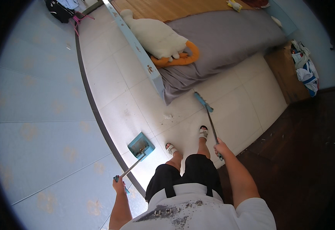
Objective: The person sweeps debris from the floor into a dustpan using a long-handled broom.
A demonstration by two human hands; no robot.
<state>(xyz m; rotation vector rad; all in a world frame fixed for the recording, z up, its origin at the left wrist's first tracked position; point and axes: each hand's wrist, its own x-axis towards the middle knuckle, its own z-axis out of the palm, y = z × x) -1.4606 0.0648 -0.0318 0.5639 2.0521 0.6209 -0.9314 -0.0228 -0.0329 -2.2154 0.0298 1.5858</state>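
My left hand (pixel 118 184) grips the handle of a long-handled dustpan (pixel 141 145), whose blue pan rests on the tiles to the left of my feet and holds some debris. A broom (pixel 203 101) with a blue head is in my right hand (pixel 221 147), closed around the upper part of its dark handle. The broom head touches the floor near the hanging edge of the grey bed sheet. Between broom and dustpan lies a small whitish clump of litter (pixel 168 116), with dark crumbs scattered beside it.
A bed with a grey sheet (pixel 213 34) and a blue side board (pixel 140 51) bears a white plush toy (pixel 158 37). At the right stands a cardboard box (pixel 284 74) of clothes. A pink-legged chair (pixel 78 18) is at the upper left, beyond the blue wall (pixel 49 100).
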